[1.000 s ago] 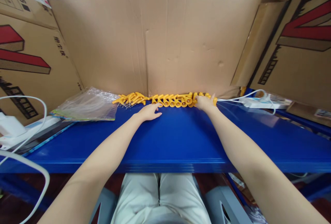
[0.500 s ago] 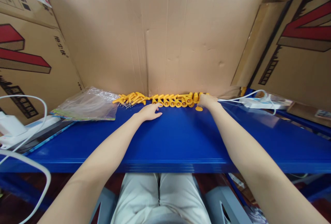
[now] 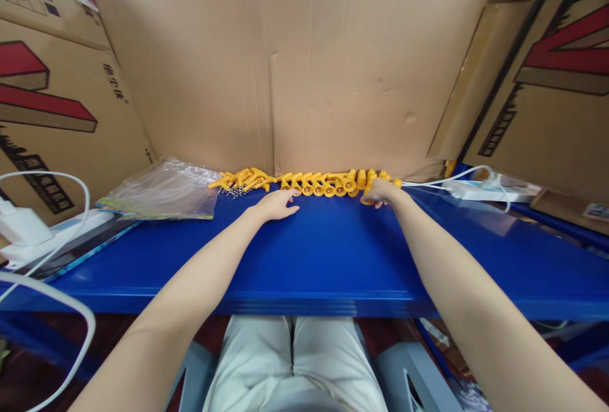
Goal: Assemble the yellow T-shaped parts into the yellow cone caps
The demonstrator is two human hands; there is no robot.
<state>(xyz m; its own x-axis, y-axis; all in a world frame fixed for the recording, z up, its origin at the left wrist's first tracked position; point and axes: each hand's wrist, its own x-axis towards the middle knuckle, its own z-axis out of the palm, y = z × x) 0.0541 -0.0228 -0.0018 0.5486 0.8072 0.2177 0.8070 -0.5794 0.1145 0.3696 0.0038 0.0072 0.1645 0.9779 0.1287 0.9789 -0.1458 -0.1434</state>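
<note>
Along the foot of the cardboard lies a row of yellow plastic pieces with round cup-like ends (image 3: 329, 190). My left hand (image 3: 275, 206) rests at the row's left part, thumb held apart and fingertips at the nearest cups. My right hand (image 3: 382, 190) is at the right end, its fingers closed on a yellow round-ended piece (image 3: 366, 200), mostly covered by the hand. More yellow pieces (image 3: 361, 178) stand right behind it. Further left is a heap of yellow branching pieces (image 3: 245, 178), with small metal hooks or screws (image 3: 231, 192) in front.
Clear plastic bags (image 3: 162, 193) lie left on the blue shelf (image 3: 323, 253). A cardboard sheet (image 3: 371, 75) walls the back. White power strips (image 3: 495, 191) and cables lie at both sides, and printed cartons (image 3: 52, 101) flank the shelf.
My right hand has come slightly nearer and turned, its fingers now over the round yellow piece that lay before it. My left hand has stayed in place.
</note>
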